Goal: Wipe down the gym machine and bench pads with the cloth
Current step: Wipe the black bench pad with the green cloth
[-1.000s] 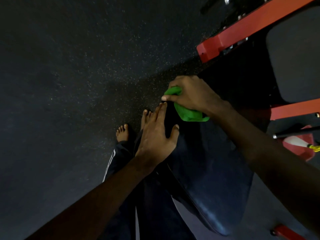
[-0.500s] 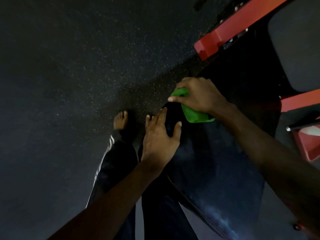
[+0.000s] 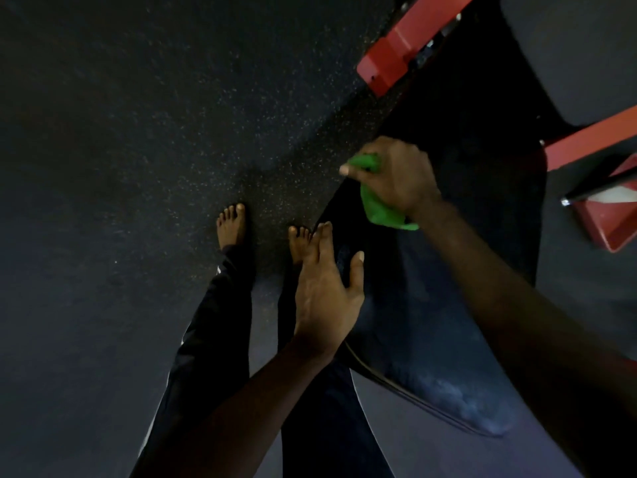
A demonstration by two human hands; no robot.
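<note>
Over dark speckled rubber flooring, the black bench pad runs from 5 to 12 o'clock, right hand clenching the green cloth at its far end, left hand flat, fingers spread, on its 9 o'clock edge.

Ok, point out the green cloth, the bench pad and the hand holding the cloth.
green cloth [image 3: 381, 210], head view, lower fold below the palm.
bench pad [image 3: 424, 326], head view, bare top surface.
right hand [image 3: 396, 174], head view, back of the hand.

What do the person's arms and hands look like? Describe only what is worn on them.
Both forearms are bare to the frame edge: no sleeves, gloves, watch or rings show on the left hand or right hand. Short, pale fingernails show.
</note>
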